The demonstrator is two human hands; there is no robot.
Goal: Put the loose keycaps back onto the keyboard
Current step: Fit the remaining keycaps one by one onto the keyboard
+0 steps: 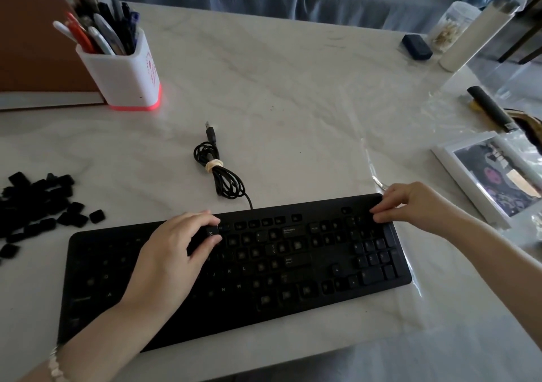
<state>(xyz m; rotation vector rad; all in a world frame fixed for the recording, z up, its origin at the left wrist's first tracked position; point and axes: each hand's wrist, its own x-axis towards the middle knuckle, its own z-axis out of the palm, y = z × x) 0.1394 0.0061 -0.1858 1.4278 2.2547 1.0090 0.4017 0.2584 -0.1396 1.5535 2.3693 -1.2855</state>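
Observation:
A black keyboard (234,267) lies across the near part of the white marble table, with many key sockets bare. My left hand (173,252) hovers over its upper middle and pinches a single black keycap (211,231) between thumb and fingers. My right hand (410,202) rests on the keyboard's top right corner, its fingers curled over the edge. A pile of several loose black keycaps (41,202) lies on the table to the left of the keyboard.
The keyboard's coiled cable (218,170) lies behind it. A white pen holder (123,73) full of pens stands back left beside a brown book (38,44). A white photo frame (492,176), clear plastic sheet, a black knife handle and jars sit at the right.

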